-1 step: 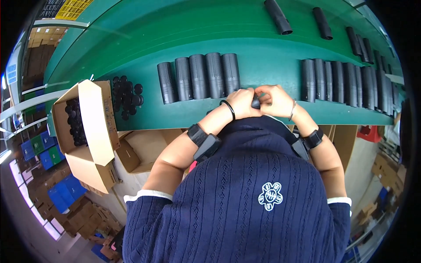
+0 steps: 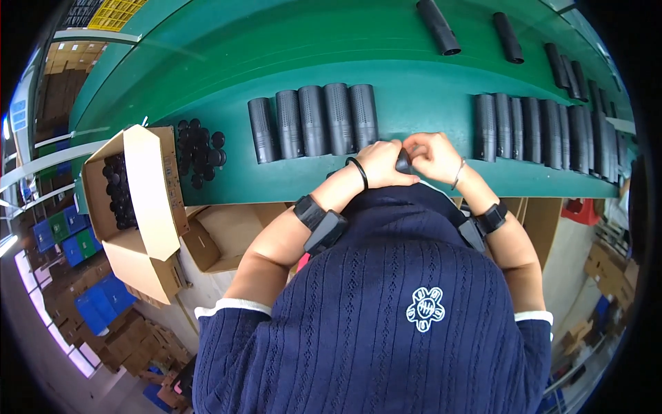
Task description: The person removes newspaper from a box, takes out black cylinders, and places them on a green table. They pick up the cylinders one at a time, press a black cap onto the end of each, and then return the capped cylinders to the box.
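Observation:
At the bench's near edge, my two hands meet in front of my chest. My left hand [image 2: 380, 164] is closed around a black cylindrical part [image 2: 402, 163], of which only one dark end shows between the hands. My right hand [image 2: 434, 160] has its fingers bent and pinched together against that end; whether a smaller piece is between them is hidden. Beyond my left hand stands a row of several black perforated tubes [image 2: 314, 121], side by side. A longer row of similar black tubes [image 2: 529, 130] lies to the right of my right hand.
Small round black caps [image 2: 201, 153] lie loose at the green bench's [image 2: 427, 90] left. Beside them an open cardboard box [image 2: 153, 186] holds more caps. Farther back, single black tubes [image 2: 439, 27] lie on a raised green surface. Another open carton [image 2: 224, 238] is below the bench edge.
My right fingers have shifted very slightly at the end of the black part. My left hand keeps its hold, and the tubes and caps are where they were.

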Tool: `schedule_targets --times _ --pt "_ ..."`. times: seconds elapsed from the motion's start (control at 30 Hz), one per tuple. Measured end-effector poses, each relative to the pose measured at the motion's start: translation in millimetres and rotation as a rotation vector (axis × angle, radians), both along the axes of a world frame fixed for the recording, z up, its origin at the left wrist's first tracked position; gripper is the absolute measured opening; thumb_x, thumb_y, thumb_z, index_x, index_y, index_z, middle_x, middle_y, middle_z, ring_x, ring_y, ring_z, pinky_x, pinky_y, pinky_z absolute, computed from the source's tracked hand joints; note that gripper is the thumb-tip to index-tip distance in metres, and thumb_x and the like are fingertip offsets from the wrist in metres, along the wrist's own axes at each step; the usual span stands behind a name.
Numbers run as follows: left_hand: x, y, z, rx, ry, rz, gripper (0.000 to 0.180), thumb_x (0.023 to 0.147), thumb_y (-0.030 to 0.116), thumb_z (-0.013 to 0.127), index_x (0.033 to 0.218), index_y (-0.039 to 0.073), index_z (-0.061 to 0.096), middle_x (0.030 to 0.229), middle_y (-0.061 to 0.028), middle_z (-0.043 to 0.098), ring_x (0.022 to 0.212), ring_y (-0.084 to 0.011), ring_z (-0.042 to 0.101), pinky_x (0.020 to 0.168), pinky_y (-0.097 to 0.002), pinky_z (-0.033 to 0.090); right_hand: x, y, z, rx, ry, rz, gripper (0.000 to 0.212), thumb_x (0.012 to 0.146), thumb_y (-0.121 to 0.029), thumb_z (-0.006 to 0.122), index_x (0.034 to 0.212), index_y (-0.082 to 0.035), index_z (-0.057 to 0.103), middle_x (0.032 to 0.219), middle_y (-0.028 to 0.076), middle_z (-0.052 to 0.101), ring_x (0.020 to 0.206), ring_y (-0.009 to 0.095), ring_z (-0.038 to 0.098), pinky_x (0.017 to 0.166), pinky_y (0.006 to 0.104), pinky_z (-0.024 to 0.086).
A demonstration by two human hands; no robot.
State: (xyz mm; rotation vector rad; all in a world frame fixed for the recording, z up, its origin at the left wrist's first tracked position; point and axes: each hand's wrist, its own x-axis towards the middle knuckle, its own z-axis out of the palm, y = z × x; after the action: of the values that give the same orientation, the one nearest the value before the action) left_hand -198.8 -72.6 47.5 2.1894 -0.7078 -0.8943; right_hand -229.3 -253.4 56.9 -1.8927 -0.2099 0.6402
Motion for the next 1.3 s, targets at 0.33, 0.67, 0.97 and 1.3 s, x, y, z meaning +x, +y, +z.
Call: schedule_targets --times 0.33,0.67,0.97,1.3 --pt "-18 31 4 0.025 0.035 0.115 0.061 0.062 0.048 0.076 0.089 -0.004 0.060 0.085 -0.0208 0.065 0.082 -0.0346 0.065 0.074 -0.0413 0.051 7 13 -9 0.296 0.344 0.040 0.038 0.074 -0.006 0.067 0.109 0.004 0.056 0.098 0.007 0.062 0.087 0.014 0.063 0.074 0.0270 0.053" --pt "-28 143 16 0.081 0.004 0.230 0.061 0.062 0.047 0.075 0.094 -0.003 0.060 0.089 -0.0206 0.066 0.085 -0.0348 0.065 0.076 -0.0426 0.051 25 133 1 0.203 0.369 0.147 0.043 0.065 -0.007 0.069 0.105 0.003 0.057 0.097 0.008 0.061 0.086 0.014 0.063 0.071 0.0273 0.053" --pt "-37 270 -8 0.051 -0.041 0.391 0.061 0.058 0.045 0.077 0.096 -0.001 0.062 0.090 -0.0185 0.067 0.087 -0.0347 0.064 0.077 -0.0428 0.051 32 293 16 -0.184 -0.076 0.356 0.034 0.062 -0.008 0.060 0.092 0.007 0.061 0.074 0.021 0.064 0.072 0.025 0.068 0.065 0.0340 0.052" --pt "-42 375 -42 -0.030 -0.141 0.691 0.078 0.062 0.059 0.074 0.095 -0.009 0.057 0.086 -0.0261 0.061 0.082 -0.0374 0.062 0.073 -0.0399 0.050 101 390 -38 -0.121 -0.129 0.470 0.025 0.069 -0.004 0.055 0.090 -0.001 0.067 0.083 0.018 0.066 0.078 0.030 0.065 0.073 0.0366 0.050"
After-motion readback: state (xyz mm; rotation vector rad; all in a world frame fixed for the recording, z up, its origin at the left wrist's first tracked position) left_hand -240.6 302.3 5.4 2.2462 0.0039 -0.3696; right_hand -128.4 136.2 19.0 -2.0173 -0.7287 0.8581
